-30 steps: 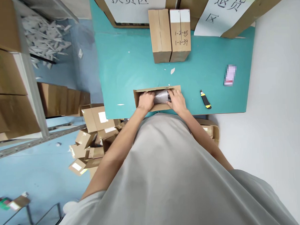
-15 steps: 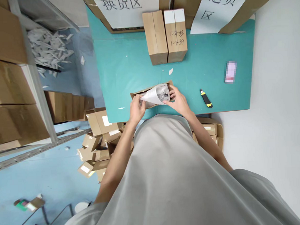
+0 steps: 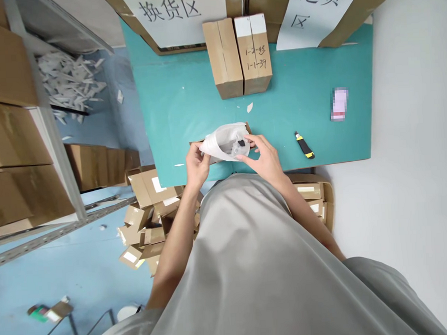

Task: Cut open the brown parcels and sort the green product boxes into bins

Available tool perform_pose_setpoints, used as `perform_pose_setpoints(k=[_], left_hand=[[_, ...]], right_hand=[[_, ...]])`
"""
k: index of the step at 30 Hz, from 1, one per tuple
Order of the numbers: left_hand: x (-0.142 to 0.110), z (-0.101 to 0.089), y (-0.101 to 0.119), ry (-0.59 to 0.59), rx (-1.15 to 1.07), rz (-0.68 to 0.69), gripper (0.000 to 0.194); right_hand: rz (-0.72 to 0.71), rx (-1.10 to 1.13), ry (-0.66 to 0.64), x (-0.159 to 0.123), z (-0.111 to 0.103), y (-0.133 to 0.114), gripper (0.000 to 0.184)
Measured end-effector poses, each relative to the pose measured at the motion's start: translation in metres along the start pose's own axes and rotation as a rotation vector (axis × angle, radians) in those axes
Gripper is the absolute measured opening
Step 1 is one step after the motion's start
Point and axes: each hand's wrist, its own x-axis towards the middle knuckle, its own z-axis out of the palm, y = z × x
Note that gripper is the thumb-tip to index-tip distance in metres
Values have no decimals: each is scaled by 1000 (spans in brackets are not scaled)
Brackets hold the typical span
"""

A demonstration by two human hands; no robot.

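Note:
A white, soft-looking wrapping sheet (image 3: 213,147) lies loosely around a clear plastic bag (image 3: 234,137) with a small dark item in it; what the item is I cannot make out. Thumb and fingers of my left hand (image 3: 197,167) pinch the sheet's left end. My right hand (image 3: 266,158) grips the right end of the bundle, thumb along the near edge and fingers at the far side. Beneath the bundle is a narrow brown cardboard box (image 3: 248,128), mostly covered, with only its corners showing.
Two closed cartons (image 3: 224,59) stand farther back on the green table (image 3: 168,96). To the right lie a black-and-yellow utility knife (image 3: 304,146) and a blurred pinkish item (image 3: 339,104). Loose boxes (image 3: 145,185) pile up on the floor at left, beside a shelf of cartons (image 3: 18,132).
The white sheet has spread open wider, baring more of the clear bag and dark item. My left hand has drawn its end slightly left. The whole view has shifted a little.

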Motion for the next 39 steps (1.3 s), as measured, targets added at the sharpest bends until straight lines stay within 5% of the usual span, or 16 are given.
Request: perform_pose_setpoints(k=[10,19,27,32,35,39], left_hand=[[-8,3,20,29,-71,33,62],[-17,12,49,-74,-59,46,54],[-8,-10,37,12,373,168,47],[-1,-23,26,-63,107,-71,88],[2,-24,31,-121,-99,-254,85],[2,-22,40,-67,-144,-311,72]], right_hand=[[-1,-135,-20,-8,2,-7,71],[232,-47,115,2,19,7,40],[186,-126,279,-2,-6,7,30],[121,-39,356,-5,-31,16,25],[70,67,365,-3,-34,24,18],[68,55,365,-3,-33,29,15]])
